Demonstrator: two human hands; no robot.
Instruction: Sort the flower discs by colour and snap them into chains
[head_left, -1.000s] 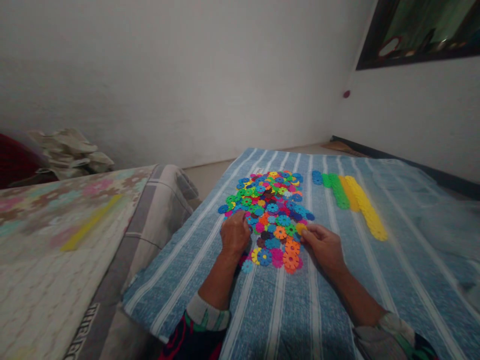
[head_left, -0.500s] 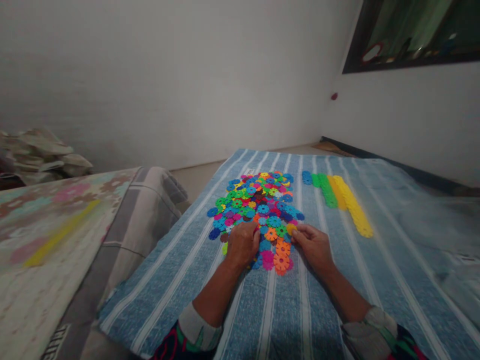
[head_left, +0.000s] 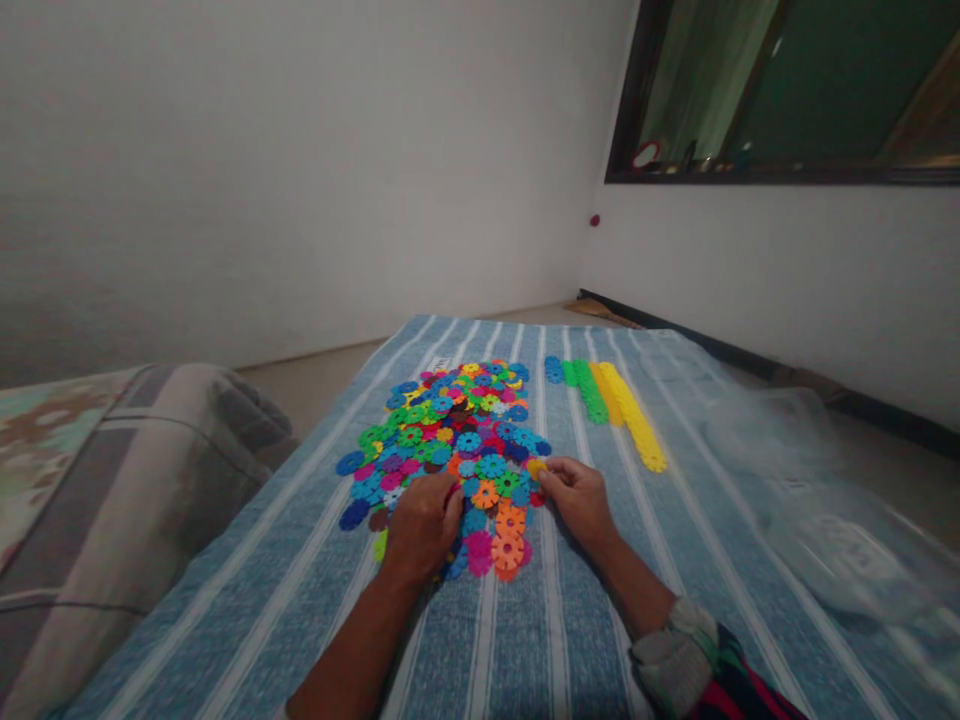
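Note:
A pile of multicoloured notched plastic discs [head_left: 469, 440] lies on a blue striped cloth [head_left: 450, 650]. My left hand [head_left: 424, 525] rests at the pile's near left side, fingers curled; whatever they hold is hidden, though a bit of red shows by the fingertips. At the pile's right edge, my right hand [head_left: 577, 500] pinches a yellow-orange disc [head_left: 536, 467]. Orange discs [head_left: 508, 548] lie between the hands at the near end. Right of the pile, discs are laid in overlapping rows: blue [head_left: 553, 369], green [head_left: 591, 392], orange [head_left: 607, 395] and yellow [head_left: 634, 418].
Clear plastic bags [head_left: 840, 550] lie on the cloth's right side. Another surface with a grey checked cover [head_left: 172, 450] stands at the left, across a gap. A white wall [head_left: 300, 180] rises behind, with a dark-framed window [head_left: 810, 90] at upper right.
The camera view has swung to the right, so everything sits further left and more of the plastic bags shows. Both hands keep nearly the same places at the pile.

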